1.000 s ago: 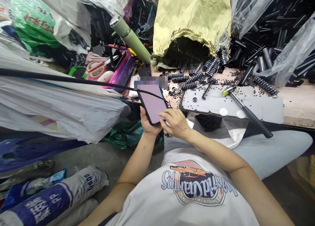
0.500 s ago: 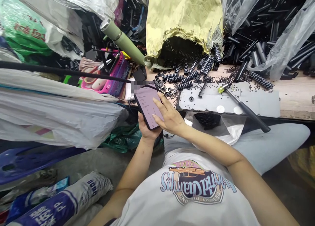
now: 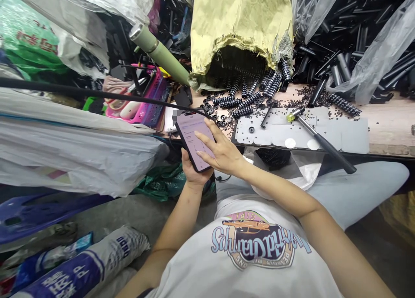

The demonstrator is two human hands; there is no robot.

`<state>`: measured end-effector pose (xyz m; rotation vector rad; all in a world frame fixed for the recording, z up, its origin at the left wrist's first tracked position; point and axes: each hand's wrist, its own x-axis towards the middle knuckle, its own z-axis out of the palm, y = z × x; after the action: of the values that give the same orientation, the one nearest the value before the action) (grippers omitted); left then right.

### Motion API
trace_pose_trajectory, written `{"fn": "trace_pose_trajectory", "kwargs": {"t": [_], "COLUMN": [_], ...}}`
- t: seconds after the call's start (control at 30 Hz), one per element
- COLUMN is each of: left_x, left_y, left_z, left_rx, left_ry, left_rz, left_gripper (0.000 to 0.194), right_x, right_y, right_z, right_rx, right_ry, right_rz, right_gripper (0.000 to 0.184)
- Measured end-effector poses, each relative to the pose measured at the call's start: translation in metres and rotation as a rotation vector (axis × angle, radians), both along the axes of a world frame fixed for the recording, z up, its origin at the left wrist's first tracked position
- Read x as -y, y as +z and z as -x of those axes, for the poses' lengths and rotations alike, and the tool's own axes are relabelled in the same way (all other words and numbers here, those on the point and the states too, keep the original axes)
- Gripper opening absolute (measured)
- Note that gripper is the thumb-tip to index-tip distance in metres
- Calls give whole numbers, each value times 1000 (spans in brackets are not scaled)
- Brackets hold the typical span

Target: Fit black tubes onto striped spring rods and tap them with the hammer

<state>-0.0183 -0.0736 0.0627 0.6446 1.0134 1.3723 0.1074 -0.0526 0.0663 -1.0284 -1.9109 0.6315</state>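
A smartphone [image 3: 191, 136] with a lit, pinkish screen is held tilted at the table's front edge. My left hand [image 3: 195, 173] grips its lower end from below, thumb along the left side; the fingers behind it are hidden. Over the lower right of the screen lies my right hand [image 3: 223, 153], fingers spread and holding nothing. Whether its fingertips touch the glass I cannot tell. To the right, a hammer [image 3: 320, 138] with a black handle rests across a grey mat [image 3: 350, 131], its handle end jutting past the table edge.
A torn yellow sack [image 3: 241, 25] spills black studded rollers [image 3: 249, 100] onto the table. Small black rings [image 3: 223, 118] are scattered around them. At left are a pink basket [image 3: 151, 101] and a green flask [image 3: 158, 51]. Black tubes [image 3: 343, 66] pile up at right, beside clear plastic.
My right hand has shifted slightly left and up across the screen, fingers still spread. The text on the phone's screen looks different. My left hand keeps its hold.
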Motion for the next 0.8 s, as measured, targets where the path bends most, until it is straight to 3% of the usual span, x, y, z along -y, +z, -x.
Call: {"fn": "trace_pose_trajectory", "kwargs": {"t": [0.2, 0.47, 0.63, 0.8], "left_x": [1, 1, 3, 3], "left_y": [-5, 0, 1, 1], "left_z": [3, 1, 0, 0], "left_rx": [-18, -4, 40, 33], "left_ry": [-13, -67, 14, 6], "left_rz": [35, 14, 69, 75], "left_gripper": [59, 60, 58, 58], "right_x": [-1, 0, -4, -4], "right_y": [0, -6, -7, -6], "right_z": [1, 2, 2, -2], "right_rx": [22, -7, -50, -66], "right_ry": [-9, 18, -18, -8], "right_rz": [-1, -42, -10, 16], "right_gripper": [56, 54, 60, 64]}}
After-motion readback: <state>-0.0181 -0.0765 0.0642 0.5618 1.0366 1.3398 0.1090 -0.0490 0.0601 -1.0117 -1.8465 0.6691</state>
